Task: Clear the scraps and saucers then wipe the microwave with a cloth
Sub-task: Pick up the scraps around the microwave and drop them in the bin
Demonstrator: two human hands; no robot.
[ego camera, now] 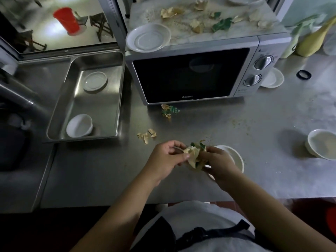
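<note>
Both hands meet over the steel counter in front of me. My left hand (166, 159) and my right hand (218, 163) together grip a bunch of beige and green scraps (193, 155), held just left of a white bowl (234, 157). The silver microwave (190, 75) stands behind. Its top carries several more scraps (198, 24) and a white saucer (148, 38) at the front left corner. Loose scraps lie on the counter by the microwave's front (169, 110) and nearer me (147, 135).
A steel tray (116, 99) left of the microwave holds a saucer (95, 81) and a small bowl (80, 125). Another saucer (273, 78) sits right of the microwave, a white bowl (321, 143) at the far right. A black ring (303, 75) and yellow cloth (316, 40) lie beyond.
</note>
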